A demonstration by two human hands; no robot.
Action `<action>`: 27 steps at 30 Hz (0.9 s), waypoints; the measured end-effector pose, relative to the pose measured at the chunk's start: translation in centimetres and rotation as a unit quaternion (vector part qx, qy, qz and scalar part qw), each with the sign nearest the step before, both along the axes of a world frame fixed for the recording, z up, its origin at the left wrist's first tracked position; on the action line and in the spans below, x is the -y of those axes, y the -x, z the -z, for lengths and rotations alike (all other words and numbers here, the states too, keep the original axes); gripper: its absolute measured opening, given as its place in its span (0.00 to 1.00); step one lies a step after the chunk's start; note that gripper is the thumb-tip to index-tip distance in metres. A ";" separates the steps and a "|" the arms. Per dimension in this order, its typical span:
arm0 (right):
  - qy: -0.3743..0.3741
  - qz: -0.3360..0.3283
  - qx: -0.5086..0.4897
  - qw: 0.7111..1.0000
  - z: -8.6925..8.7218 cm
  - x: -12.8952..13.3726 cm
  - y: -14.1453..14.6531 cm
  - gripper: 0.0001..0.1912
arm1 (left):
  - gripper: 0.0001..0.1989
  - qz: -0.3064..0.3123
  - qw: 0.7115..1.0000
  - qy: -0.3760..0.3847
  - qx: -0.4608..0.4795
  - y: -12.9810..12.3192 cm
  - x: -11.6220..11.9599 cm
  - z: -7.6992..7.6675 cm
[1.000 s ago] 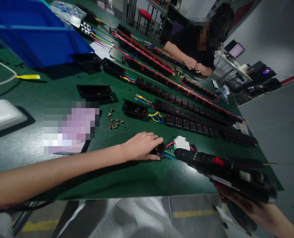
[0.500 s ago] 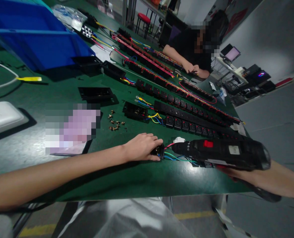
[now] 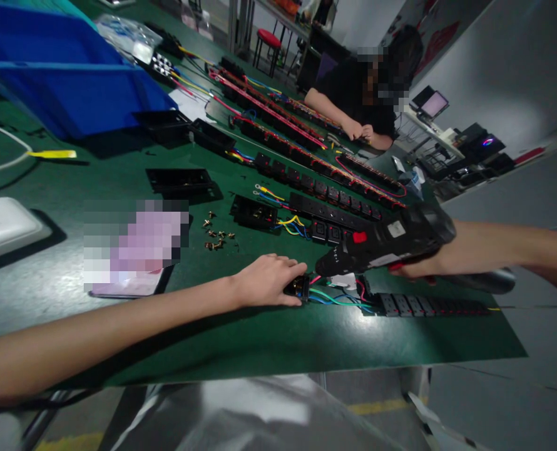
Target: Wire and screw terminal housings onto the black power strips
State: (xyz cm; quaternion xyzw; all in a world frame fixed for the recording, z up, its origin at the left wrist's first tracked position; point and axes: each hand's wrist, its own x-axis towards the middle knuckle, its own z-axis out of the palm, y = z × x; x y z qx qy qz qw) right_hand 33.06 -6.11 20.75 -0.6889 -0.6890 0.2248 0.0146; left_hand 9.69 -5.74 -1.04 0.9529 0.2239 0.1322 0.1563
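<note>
My left hand (image 3: 271,280) is closed around a small black terminal box (image 3: 298,287) on the green table, its fingers over the box's top and side. Red, green and blue wires (image 3: 337,298) run from the box to a black socket strip (image 3: 429,305) lying to the right. My right hand (image 3: 417,266) grips a black cordless drill (image 3: 391,241) with a red switch. The drill's nose points left and down toward the box; whether its bit touches anything I cannot make out. A white scrap (image 3: 343,281) lies under the drill's front end.
Several brass screws (image 3: 217,235) lie loose beyond my left hand. A phone (image 3: 142,250), an open black housing (image 3: 179,180) and a blue bin (image 3: 86,94) stand to the left. More socket strips (image 3: 328,210) lie farther back. Across the table a co-worker (image 3: 353,94) handles parts.
My right hand has swung the drill up and away from me, tilting it and uncovering the socket strip beneath. My left hand stays on the terminal box.
</note>
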 end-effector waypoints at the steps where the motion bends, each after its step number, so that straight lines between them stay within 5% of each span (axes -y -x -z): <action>1: 0.119 -0.053 0.023 0.991 -0.1 -0.3 0.4 0.14 | 0.22 -0.003 1.000 -0.001 -0.002 0.0 0.0 0.0; 3: 0.254 -0.132 0.061 0.956 -0.4 -0.8 1.1 0.14 | 0.23 -0.007 1.000 -0.004 -0.006 -0.1 0.1 0.0; 11: 0.253 -0.136 0.100 0.953 -0.4 -0.7 1.9 0.25 | 0.23 -0.010 1.000 -0.008 -0.013 -0.1 0.1 0.1; 18: 0.307 -0.172 0.027 0.936 -0.9 -1.0 1.7 0.08 | 0.23 -0.009 1.000 -0.009 -0.017 -0.2 0.2 0.2; 27: 0.307 -0.168 0.041 0.936 -0.9 -0.7 1.5 0.10 | 0.22 -0.006 1.000 -0.013 -0.010 -0.1 0.3 0.2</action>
